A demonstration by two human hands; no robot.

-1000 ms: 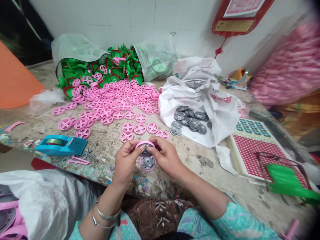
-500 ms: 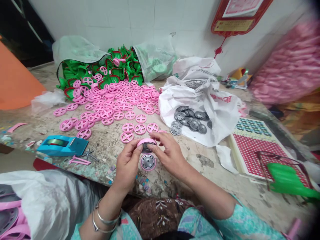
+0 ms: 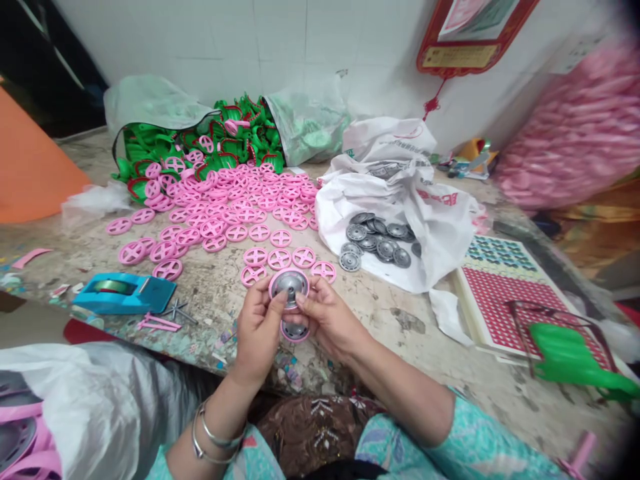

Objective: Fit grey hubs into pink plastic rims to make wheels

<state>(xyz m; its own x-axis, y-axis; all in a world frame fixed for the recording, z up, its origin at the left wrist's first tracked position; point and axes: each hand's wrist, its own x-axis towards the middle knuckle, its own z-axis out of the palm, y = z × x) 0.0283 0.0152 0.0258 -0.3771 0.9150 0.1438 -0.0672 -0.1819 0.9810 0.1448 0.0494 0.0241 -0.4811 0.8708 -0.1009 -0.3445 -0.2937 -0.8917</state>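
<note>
Between my two hands is a toy wheel (image 3: 289, 280), a grey hubcap disc set in a pink rim, tilted with its grey face toward me. My left hand (image 3: 260, 327) grips its left edge, thumb on the grey face. My right hand (image 3: 327, 313) grips the right edge, its thumb on the face too. Just below, a second pink-rimmed grey wheel (image 3: 295, 332) lies on the table, partly hidden by my hands. Beyond my fingers lie loose pink spoked wheels (image 3: 279, 259). Several grey discs (image 3: 385, 248) rest at the mouth of a white bag (image 3: 440, 267).
A heap of pink wheels (image 3: 240, 200) spreads before a bag of green parts (image 3: 250, 133). To the left stands a blue tape dispenser (image 3: 120, 293) beside metal pins (image 3: 180, 312). Right are a sticker sheet (image 3: 515, 293), glasses (image 3: 520, 327) and a green part (image 3: 570, 353).
The wheel in my hands has tipped so its grey face turns toward me. It now covers part of the wheel lying below. Both hands keep hold of it.
</note>
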